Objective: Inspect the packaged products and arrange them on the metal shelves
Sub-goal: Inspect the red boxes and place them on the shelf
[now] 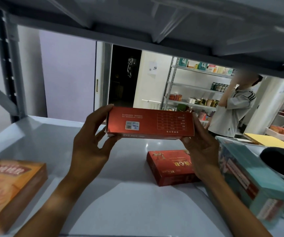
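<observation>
Both hands hold a flat red cardboard box (150, 123) up above the grey metal shelf (129, 194).

The left hand (90, 142) and right hand (200, 151) grip its two ends, fingers curled round, printed table and code sticker facing the person. The hold is only at the ends, so a slip could drop it onto the second red box (169, 168) lying below. The carton looks clean and undented.

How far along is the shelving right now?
Done: an orange box, a second red box and a teal box already lie on the metal shelf. In hand: the left hand and right hand hold a red box above it, label panel facing the camera. Left: setting it down.
</observation>
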